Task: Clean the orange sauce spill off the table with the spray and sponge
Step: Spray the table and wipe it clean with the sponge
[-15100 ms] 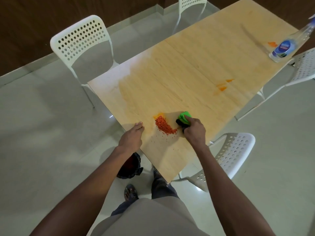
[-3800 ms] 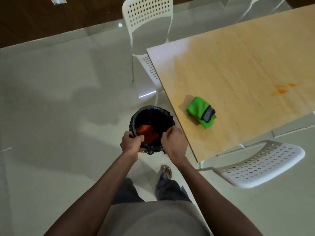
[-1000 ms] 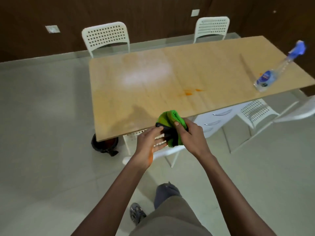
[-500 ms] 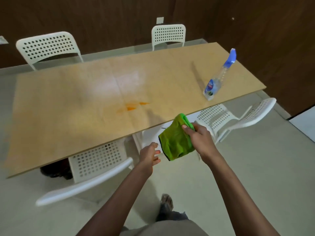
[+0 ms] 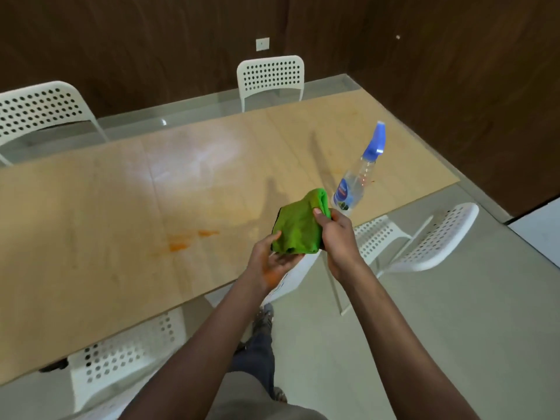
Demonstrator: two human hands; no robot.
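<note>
Over the near edge of the wooden surface (image 5: 91, 253), two bare hands hold a green cloth sponge (image 5: 298, 227) up in the air. The right hand (image 5: 335, 234) has its grip curled round the right side of the sponge, with the thumb pressed on the green top. The left hand (image 5: 269, 262) lies palm up under the sponge's lower left corner, fingers bent gently round it, so its grip is also on the sponge. The sponge has a dark edge on its left side. Just past the sponge, a clear spray bottle (image 5: 356, 180) with a blue top stands near the right end of the surface. To the left of the sponge, some orange sauce marks (image 5: 188, 239) stain the wood, well apart from the bottle. A tiny orange spot sits just beside the bottle. White chairs with holes stand around: one (image 5: 271, 78) at the far side, one (image 5: 39, 107) at the far left, one (image 5: 433, 237) to the right of the hands, and one (image 5: 127, 356) tucked under the near edge. A dark wood wall (image 5: 151, 40) stands behind.
</note>
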